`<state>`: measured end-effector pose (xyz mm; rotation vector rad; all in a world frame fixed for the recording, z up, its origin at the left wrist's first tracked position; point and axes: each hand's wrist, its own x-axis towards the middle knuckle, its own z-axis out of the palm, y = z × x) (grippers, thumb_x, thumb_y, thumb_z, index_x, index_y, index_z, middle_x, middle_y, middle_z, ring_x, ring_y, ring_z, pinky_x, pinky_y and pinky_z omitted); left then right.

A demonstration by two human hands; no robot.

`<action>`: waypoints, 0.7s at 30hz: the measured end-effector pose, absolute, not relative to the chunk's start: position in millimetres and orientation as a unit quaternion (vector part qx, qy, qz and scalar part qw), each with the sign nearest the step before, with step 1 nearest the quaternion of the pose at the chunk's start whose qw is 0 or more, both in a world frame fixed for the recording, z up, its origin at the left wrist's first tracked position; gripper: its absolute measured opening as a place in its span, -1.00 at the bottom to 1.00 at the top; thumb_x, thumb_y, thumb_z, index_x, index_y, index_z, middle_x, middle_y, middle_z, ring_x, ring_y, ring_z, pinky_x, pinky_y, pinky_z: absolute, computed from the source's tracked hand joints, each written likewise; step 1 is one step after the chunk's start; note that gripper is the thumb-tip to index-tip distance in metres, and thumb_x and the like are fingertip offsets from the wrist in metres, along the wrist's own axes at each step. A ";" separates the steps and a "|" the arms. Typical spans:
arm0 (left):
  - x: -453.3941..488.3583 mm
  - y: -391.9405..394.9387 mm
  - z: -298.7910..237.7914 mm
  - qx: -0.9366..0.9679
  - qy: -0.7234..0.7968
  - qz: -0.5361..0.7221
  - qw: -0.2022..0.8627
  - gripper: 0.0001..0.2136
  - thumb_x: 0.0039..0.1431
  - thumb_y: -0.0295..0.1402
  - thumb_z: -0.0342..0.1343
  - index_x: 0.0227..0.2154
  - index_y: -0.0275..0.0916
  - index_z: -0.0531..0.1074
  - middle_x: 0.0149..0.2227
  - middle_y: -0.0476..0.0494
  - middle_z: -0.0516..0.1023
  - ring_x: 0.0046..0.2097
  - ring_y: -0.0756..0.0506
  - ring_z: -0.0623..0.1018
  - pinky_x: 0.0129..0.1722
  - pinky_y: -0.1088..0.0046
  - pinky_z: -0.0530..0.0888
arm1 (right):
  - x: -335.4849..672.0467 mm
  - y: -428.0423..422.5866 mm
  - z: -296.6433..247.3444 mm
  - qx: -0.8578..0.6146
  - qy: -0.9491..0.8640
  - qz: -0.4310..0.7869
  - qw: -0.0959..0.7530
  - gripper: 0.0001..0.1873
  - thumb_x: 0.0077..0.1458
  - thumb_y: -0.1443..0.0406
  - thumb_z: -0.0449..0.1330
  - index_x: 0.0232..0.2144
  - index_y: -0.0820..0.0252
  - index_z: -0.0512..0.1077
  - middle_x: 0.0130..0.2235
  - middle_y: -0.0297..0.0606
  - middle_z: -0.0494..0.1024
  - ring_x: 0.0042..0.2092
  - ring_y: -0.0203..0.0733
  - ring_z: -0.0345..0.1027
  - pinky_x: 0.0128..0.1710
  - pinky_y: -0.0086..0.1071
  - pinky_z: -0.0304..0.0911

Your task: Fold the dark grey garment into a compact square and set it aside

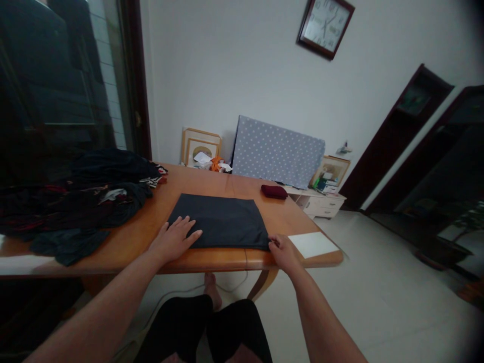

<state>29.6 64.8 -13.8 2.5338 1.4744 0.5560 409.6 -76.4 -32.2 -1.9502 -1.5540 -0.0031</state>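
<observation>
A dark, folded piece of cloth [227, 219] lies flat on the wooden table [212, 258] in front of me; which kind of garment it is cannot be made out. My left hand [178, 234] rests on its left part, palm down with the fingers spread. At the near right corner, my right hand [279, 248] pinches the cloth's edge between thumb and curled fingers. Just right of that hand, a white sheet [313, 244] lies near the table's end.
A heap of dark clothes [86, 196] covers the table's left end. Toward the far right edge sits a dark red folded bundle [274, 191]. Beyond the table are a dotted grey cloth [278, 151], framed pictures [202, 146] and a white cabinet [325, 205].
</observation>
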 end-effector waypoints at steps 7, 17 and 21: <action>9.9 61.9 -1.9 0.821 0.409 0.342 0.202 -0.55 0.25 -0.03 -0.05 0.01 -0.20 0.48 0.06 -0.22 0.56 0.14 -0.22 0.48 0.19 0.16 0.32 | 407.9 -80.1 -28.4 -0.731 -0.629 0.009 0.263 -0.67 0.08 0.25 0.14 -0.12 0.14 0.56 -0.11 -0.18 0.59 -0.02 -0.09 0.40 0.05 -0.26 0.22; -51.4 51.6 10.9 0.667 0.485 0.520 0.223 -0.74 0.18 -0.19 0.00 -0.24 -0.23 0.47 -0.20 -0.14 0.60 -0.09 -0.15 0.58 0.01 0.26 0.47 | 419.0 -78.1 -45.8 -0.707 -0.652 -0.020 0.274 -0.70 0.13 0.18 0.08 -0.23 0.12 0.56 -0.16 -0.16 0.60 -0.08 -0.06 0.43 -0.04 -0.23 0.28; -54.1 34.3 12.3 0.725 0.490 0.434 0.212 -0.77 0.14 -0.29 -0.03 -0.25 -0.22 0.47 -0.22 -0.12 0.59 -0.13 -0.13 0.57 -0.04 0.30 0.49 | 423.5 -72.8 -51.9 -0.710 -0.652 -0.025 0.266 -0.72 0.11 0.15 0.08 -0.26 0.06 0.56 -0.18 -0.14 0.61 -0.11 -0.01 0.45 -0.06 -0.18 0.29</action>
